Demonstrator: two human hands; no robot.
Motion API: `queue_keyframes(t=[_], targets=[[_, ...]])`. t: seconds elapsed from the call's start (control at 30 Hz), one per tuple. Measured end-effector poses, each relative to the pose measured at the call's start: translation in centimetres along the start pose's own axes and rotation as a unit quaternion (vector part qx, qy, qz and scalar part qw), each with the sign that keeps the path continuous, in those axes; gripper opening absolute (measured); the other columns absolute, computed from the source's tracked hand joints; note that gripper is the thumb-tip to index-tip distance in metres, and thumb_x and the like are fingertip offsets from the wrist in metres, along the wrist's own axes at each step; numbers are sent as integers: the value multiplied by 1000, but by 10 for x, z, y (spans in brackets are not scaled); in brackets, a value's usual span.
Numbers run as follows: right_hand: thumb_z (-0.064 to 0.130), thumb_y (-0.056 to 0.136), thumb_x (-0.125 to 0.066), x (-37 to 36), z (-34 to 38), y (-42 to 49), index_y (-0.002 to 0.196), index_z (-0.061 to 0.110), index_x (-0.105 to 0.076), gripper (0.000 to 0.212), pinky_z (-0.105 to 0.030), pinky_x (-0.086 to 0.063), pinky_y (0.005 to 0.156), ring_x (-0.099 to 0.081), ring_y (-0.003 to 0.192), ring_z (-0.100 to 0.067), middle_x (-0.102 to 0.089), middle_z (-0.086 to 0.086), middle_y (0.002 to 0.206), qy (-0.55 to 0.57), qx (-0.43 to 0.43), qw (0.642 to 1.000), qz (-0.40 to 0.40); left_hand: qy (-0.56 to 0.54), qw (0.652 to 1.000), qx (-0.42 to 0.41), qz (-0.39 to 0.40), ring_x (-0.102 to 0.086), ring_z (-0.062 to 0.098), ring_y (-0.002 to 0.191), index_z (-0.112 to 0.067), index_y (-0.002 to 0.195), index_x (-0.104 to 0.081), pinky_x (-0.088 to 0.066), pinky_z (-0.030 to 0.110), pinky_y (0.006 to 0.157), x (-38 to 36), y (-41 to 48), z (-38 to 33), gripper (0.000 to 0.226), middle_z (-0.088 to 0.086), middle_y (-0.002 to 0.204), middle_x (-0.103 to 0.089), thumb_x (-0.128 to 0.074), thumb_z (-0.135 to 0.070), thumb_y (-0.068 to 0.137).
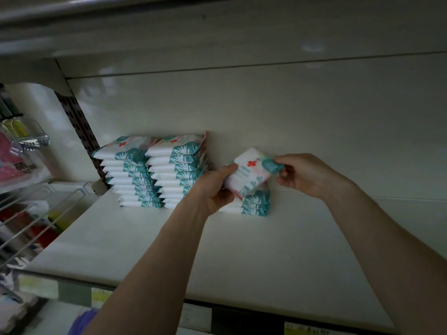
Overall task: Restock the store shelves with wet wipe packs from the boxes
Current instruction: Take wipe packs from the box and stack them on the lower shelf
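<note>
A white and teal wet wipe pack (250, 171) with a red cross is held tilted above a short stack of the same packs (254, 204) at the back of the white shelf (217, 247). My left hand (214, 188) grips the pack's left end, thumb on top. My right hand (303, 174) pinches its teal right end. Two tall stacks of packs (154, 170) stand side by side to the left, against the back wall.
A wire basket (36, 213) and hanging goods (17, 153) lie to the left of the shelf. Price labels (307, 330) run along the shelf's front edge. The shelf above (145, 25) sits close overhead. Bare shelf surface stretches to the right and front.
</note>
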State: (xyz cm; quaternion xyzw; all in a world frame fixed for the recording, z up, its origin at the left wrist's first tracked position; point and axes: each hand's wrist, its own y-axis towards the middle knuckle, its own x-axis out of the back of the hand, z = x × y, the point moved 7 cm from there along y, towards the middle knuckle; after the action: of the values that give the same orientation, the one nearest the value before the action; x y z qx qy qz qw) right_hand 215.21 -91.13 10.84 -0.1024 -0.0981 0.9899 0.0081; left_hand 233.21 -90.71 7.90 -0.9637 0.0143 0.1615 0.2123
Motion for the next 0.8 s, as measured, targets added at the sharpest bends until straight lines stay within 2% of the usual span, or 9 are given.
queue_keyframes(t=[0.07, 0.13, 0.27, 0.4, 0.5, 0.57, 0.67, 0.73, 0.8], targets=[[26, 94, -58, -9, -2, -3, 89, 8, -64, 20, -30, -58, 61, -65, 62, -15, -67, -10, 82, 16, -8, 999, 28, -59, 998, -4, -7, -66, 21, 71, -4, 89, -61, -58, 29, 50, -5, 0, -1, 10, 11, 85, -68, -65, -13, 90], [31, 93, -59, -22, -17, -10, 105, 7, -65, 27, -33, -59, 70, -71, 78, -22, -73, -12, 95, -58, -39, 995, 78, -62, 998, -8, -10, -65, 23, 72, -2, 89, -60, -58, 31, 50, -9, -3, 1, 8, 14, 85, -67, -63, -10, 91], [3, 94, -52, -23, -21, -5, 114, 10, -61, 23, -29, -58, 59, -70, 73, -18, -71, -8, 94, -99, -38, 991, 81, 50, 999, -12, -15, -67, 22, 74, -5, 100, -61, -58, 34, 57, -2, -6, 8, 17, 13, 92, -69, -64, -19, 91], [9, 95, -50, -26, -12, 2, 110, 17, -62, 21, -20, -52, 52, -64, 66, -11, -69, -4, 91, -173, -75, 971, 150, 64, 996, -52, -35, -62, 18, 65, -11, 94, -59, -49, 26, 49, 6, -4, -6, 13, 9, 85, -67, -63, -23, 91], [14, 90, -62, -23, -8, 15, 112, 4, -63, 24, -33, -58, 76, -67, 83, -21, -70, -14, 106, -88, -54, 989, 106, 29, 994, -70, -79, -63, 24, 69, -10, 86, -54, -55, 28, 45, 11, -3, -10, 10, 15, 94, -63, -61, -6, 92], [8, 89, -63, -23, -12, 19, 112, 1, -59, 25, -35, -58, 78, -67, 86, -23, -69, -17, 106, -37, -50, 993, 96, 22, 992, -87, -94, -65, 27, 73, -9, 86, -51, -58, 31, 48, 13, -4, -11, 12, 16, 100, -62, -59, -4, 93], [-5, 86, -62, -18, -18, 23, 131, 2, -47, 47, -28, -58, 61, -66, 78, -20, -63, -15, 105, -78, -24, 996, 40, 136, 977, -117, -112, -65, 25, 67, -8, 106, -54, -60, 36, 61, 13, -5, -9, 11, 16, 97, -63, -50, -5, 96], [-7, 85, -64, -15, -20, 27, 134, 1, -44, 54, -28, -56, 59, -65, 80, -22, -59, -16, 114, -122, -3, 993, -5, 263, 946, -146, -124, -64, 26, 71, -10, 123, -54, -60, 41, 72, 10, -6, -10, 32, 16, 101, -64, -46, -7, 93], [-5, 83, -67, -16, -21, 32, 134, 3, -44, 57, -30, -54, 63, -63, 88, -25, -55, -16, 122, -168, 19, 985, -39, 370, 903, -171, -136, -65, 34, 91, -9, 127, -54, -56, 46, 85, 9, -8, -11, 41, 17, 110, -64, -45, -11, 86]])
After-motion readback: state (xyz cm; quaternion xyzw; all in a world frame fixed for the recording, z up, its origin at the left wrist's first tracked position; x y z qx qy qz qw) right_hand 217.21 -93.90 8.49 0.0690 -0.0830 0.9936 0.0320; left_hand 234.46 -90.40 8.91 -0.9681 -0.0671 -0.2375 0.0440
